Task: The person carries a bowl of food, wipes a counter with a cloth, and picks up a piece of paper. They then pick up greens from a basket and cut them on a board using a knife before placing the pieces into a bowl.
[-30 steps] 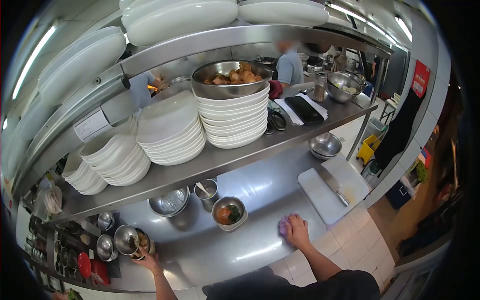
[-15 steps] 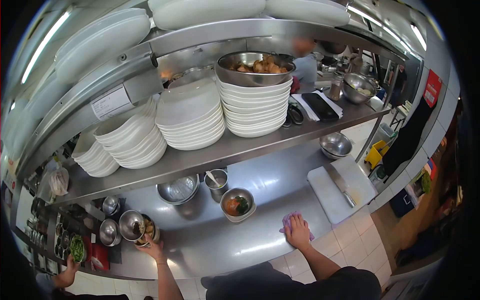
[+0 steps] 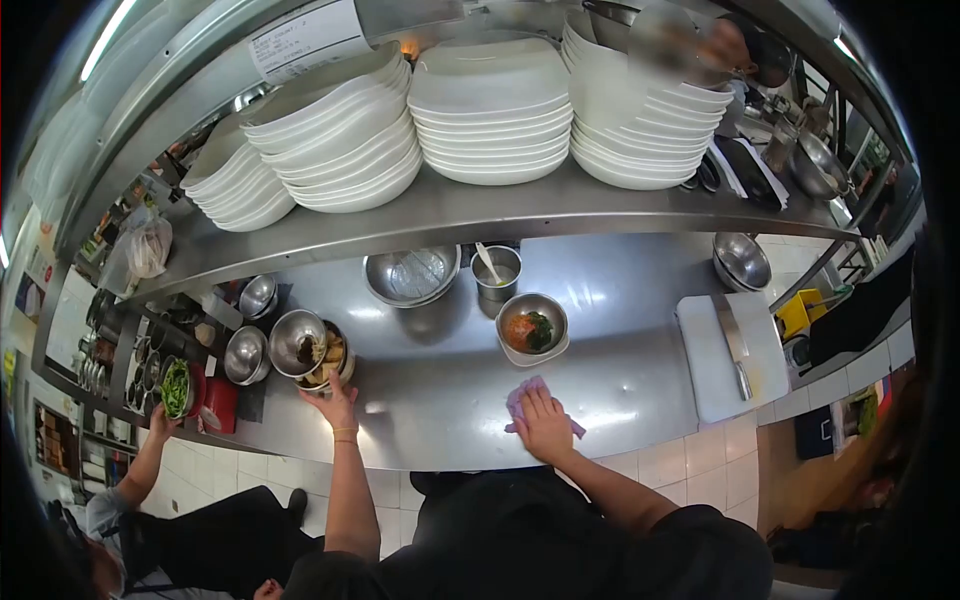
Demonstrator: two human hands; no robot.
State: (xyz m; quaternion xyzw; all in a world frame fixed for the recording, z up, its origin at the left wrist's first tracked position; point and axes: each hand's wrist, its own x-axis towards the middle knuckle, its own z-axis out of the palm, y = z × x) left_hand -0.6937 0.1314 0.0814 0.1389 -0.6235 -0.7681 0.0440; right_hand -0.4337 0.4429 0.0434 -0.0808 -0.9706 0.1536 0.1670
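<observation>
My right hand [image 3: 545,428] presses a purple cloth [image 3: 516,408] against the steel counter, its fingers lying along the cloth. At the left, the fingers and thumb of my left hand [image 3: 332,408] are set against the near side of a round container [image 3: 338,374] holding pale brown food chunks. A steel bowl [image 3: 297,343] with dark residue sits tilted over that container's left part. Beyond the cloth is a steel bowl with orange and dark green food [image 3: 531,328], resting on a white dish [image 3: 536,358].
A knife [image 3: 738,350] lies on a white cutting board [image 3: 712,385] at right. Plate stacks [image 3: 490,110] line the shelf [image 3: 480,212]. Behind stand a steel pot with a utensil [image 3: 497,275] and nested bowls [image 3: 410,290]. A co-worker's hand [image 3: 162,424] holds a bowl of greens [image 3: 177,390] near a red device [image 3: 217,404].
My right hand has slid the cloth leftward and nearer to me across the counter. The camera view has tilted down and turned. My left hand stays at the container.
</observation>
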